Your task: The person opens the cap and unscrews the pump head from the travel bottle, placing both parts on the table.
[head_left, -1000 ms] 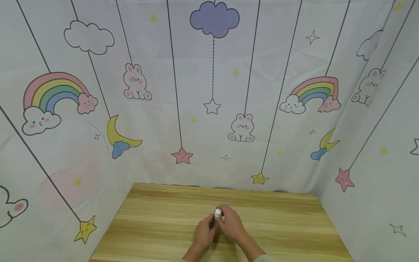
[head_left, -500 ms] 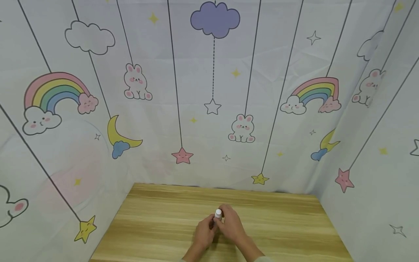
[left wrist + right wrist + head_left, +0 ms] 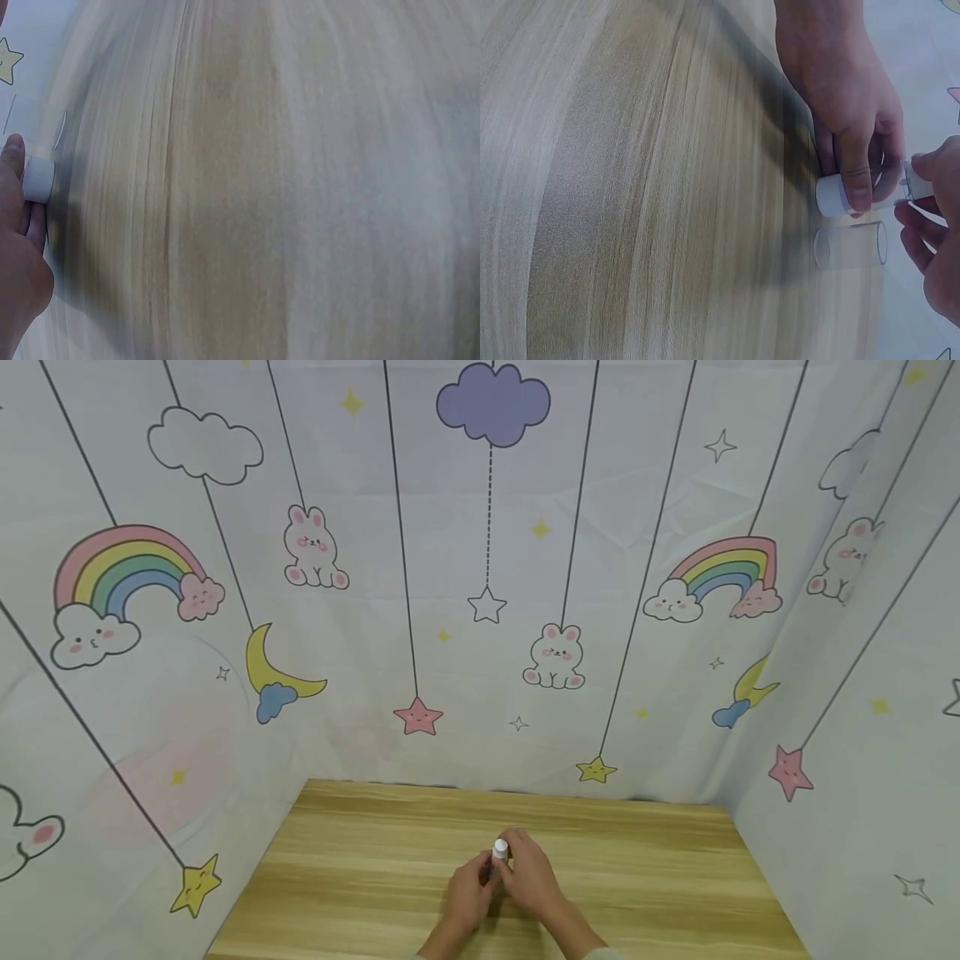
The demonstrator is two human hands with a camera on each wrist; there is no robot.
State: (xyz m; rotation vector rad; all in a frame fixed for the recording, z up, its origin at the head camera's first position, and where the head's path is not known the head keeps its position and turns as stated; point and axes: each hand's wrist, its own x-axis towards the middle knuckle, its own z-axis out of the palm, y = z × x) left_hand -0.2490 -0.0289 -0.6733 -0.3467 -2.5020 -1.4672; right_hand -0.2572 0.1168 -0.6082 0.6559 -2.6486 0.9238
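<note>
Centrally, a white-capped container in a two-handed grip at a wooden table.
Left hand and right hand both curl closed about it; contact with the table is hidden. A clear tube shows just beside, right wrist view.

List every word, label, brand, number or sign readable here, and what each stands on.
None can be read in any view.
White-ended clear container: no lettering visible; partly covered, and any tiny marks are too small to tell.
Clear cylinder beside it: no lettering visible.
Cloth backdrop: drawings only, such as rainbows and stars.
</note>
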